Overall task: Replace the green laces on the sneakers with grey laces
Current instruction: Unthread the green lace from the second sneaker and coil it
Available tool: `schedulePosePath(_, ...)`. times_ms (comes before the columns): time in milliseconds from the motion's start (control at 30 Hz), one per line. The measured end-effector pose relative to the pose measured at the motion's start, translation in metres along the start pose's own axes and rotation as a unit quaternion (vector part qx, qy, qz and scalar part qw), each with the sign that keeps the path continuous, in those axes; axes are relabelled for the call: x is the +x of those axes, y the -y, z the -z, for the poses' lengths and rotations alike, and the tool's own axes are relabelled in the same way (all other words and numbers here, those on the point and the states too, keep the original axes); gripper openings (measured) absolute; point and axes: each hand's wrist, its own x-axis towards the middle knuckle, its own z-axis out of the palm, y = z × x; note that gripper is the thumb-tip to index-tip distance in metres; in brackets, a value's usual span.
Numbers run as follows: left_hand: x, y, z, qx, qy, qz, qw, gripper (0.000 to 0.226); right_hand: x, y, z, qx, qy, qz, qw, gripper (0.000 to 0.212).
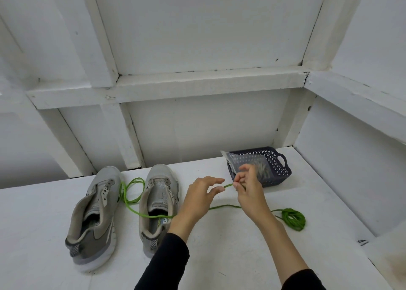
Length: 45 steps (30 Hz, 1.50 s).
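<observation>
Two grey sneakers stand side by side on the white table, the left sneaker (94,215) and the right sneaker (158,204), both without laces in their eyelets. A loose green lace (131,193) loops between them and runs across the right sneaker towards my hands. My right hand (248,191) pinches the end of this lace. My left hand (200,197) hovers beside it with relaxed fingers, its fingertip close to the lace. A second green lace (293,219) lies coiled in a bundle to the right. Grey laces (262,169) sit in a clear bag.
A dark blue plastic basket (279,164) at the back right holds the clear bag (239,160). White wall panels and beams rise behind the table. A white ledge runs along the right side.
</observation>
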Motion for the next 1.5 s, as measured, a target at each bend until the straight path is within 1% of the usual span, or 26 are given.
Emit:
schedulePosePath(67, 0.002, -0.002, -0.001, 0.063, 0.012, -0.028, 0.998, 0.036, 0.000, 0.000, 0.000, 0.016, 0.017, 0.013, 1.000, 0.042)
schedulePosePath(167, 0.006, -0.008, 0.000, 0.085, 0.060, -0.053, 0.993, 0.025, 0.001, -0.001, 0.003, 0.036, 0.019, 0.016, 0.999, 0.042)
schedulePosePath(267, 0.011, -0.013, 0.011, -0.101, 0.136, -0.003, 0.986, 0.024, 0.004, -0.007, 0.008, 0.025, 0.003, 0.008, 1.000, 0.033)
schedulePosePath(333, 0.013, -0.023, 0.020, -0.325, 0.170, 0.051, 0.929, 0.027, 0.006, -0.013, 0.013, -0.008, 0.026, -0.003, 1.000, 0.014)
schedulePosePath(367, 0.013, -0.028, 0.025, -0.449, 0.158, 0.084, 0.875, 0.027, 0.006, -0.016, 0.015, -0.019, 0.048, -0.009, 0.999, 0.011)
schedulePosePath(400, 0.014, -0.033, 0.032, -0.575, 0.131, 0.118, 0.799, 0.025, 0.005, -0.018, 0.016, -0.026, 0.068, -0.012, 0.997, 0.017)
schedulePosePath(500, 0.020, -0.034, 0.049, -0.870, 0.027, 0.132, 0.475, 0.020, -0.005, -0.013, 0.010, -0.073, 0.119, 0.000, 0.990, 0.022)
schedulePosePath(533, 0.023, -0.033, 0.052, -0.903, -0.008, 0.115, 0.414, 0.024, -0.010, -0.011, 0.006, -0.100, 0.135, 0.015, 0.986, 0.023)
schedulePosePath(567, 0.025, -0.030, 0.053, -0.901, -0.040, 0.107, 0.418, 0.027, -0.015, -0.010, 0.001, -0.114, 0.147, 0.026, 0.982, 0.024)
schedulePosePath(600, 0.027, -0.028, 0.053, -0.873, -0.066, 0.108, 0.472, 0.028, -0.018, -0.008, -0.002, -0.109, 0.154, 0.033, 0.982, 0.024)
schedulePosePath(667, 0.029, -0.022, 0.051, -0.726, -0.102, 0.107, 0.671, 0.028, -0.021, -0.004, -0.005, -0.059, 0.155, 0.036, 0.985, 0.024)
schedulePosePath(700, 0.028, -0.017, 0.049, -0.607, -0.110, 0.094, 0.782, 0.027, -0.020, 0.000, -0.004, -0.031, 0.152, 0.039, 0.987, 0.024)
schedulePosePath(733, 0.026, -0.010, 0.047, -0.480, -0.112, 0.071, 0.867, 0.025, -0.018, 0.005, -0.003, -0.012, 0.146, 0.046, 0.988, 0.024)
schedulePosePath(767, 0.025, -0.004, 0.045, -0.372, -0.102, 0.047, 0.921, 0.023, -0.015, 0.011, 0.000, 0.005, 0.138, 0.055, 0.989, 0.024)
schedulePosePath(800, 0.023, 0.001, 0.045, -0.299, -0.076, 0.032, 0.951, 0.022, -0.011, 0.017, 0.002, 0.021, 0.127, 0.063, 0.990, 0.024)
schedulePosePath(867, 0.017, 0.000, 0.045, -0.228, 0.010, 0.016, 0.973, 0.021, 0.001, 0.029, 0.008, 0.050, 0.084, 0.066, 0.993, 0.022)
schedulePosePath(933, 0.010, -0.011, 0.047, -0.228, 0.102, 0.004, 0.968, 0.023, 0.015, 0.035, 0.013, 0.077, 0.030, 0.053, 0.995, 0.021)
schedulePosePath(1000, 0.003, -0.023, 0.051, -0.318, 0.191, 0.017, 0.928, 0.028, 0.027, 0.032, 0.014, 0.094, -0.006, 0.033, 0.995, 0.021)
schedulePosePath(1100, -0.004, -0.037, 0.056, -0.493, 0.259, 0.051, 0.829, 0.026, 0.031, 0.018, 0.008, 0.089, -0.008, 0.012, 0.996, 0.022)
schedulePosePath(1167, -0.002, -0.043, 0.060, -0.627, 0.206, 0.076, 0.748, 0.019, 0.024, 0.008, 0.000, 0.085, 0.006, 0.007, 0.996, 0.022)
schedulePosePath(1233, 0.006, -0.041, 0.066, -0.741, 0.083, 0.094, 0.659, 0.012, 0.015, -0.001, -0.006, 0.086, 0.030, -0.007, 0.996, 0.024)
schedulePosePath(1300, 0.014, -0.035, 0.073, -0.778, -0.027, 0.090, 0.621, 0.017, 0.004, -0.005, -0.007, 0.082, 0.088, -0.021, 0.993, 0.025)
schedulePosePath(1333, 0.019, -0.031, 0.075, -0.760, -0.065, 0.089, 0.641, 0.023, -0.001, -0.004, -0.006, 0.083, 0.121, -0.021, 0.989, 0.025)
schedulePosePath(1367, 0.022, -0.027, 0.076, -0.719, -0.092, 0.087, 0.683, 0.028, -0.005, 0.000, -0.004, 0.093, 0.151, -0.016, 0.984, 0.025)
schedulePosePath(1467, 0.024, -0.012, 0.069, -0.476, -0.114, 0.090, 0.867, 0.033, -0.007, 0.019, 0.008, 0.149, 0.188, 0.015, 0.971, 0.026)
schedulePosePath(1500, 0.022, -0.007, 0.065, -0.396, -0.092, 0.087, 0.909, 0.033, -0.005, 0.026, 0.011, 0.166, 0.184, 0.025, 0.968, 0.025)
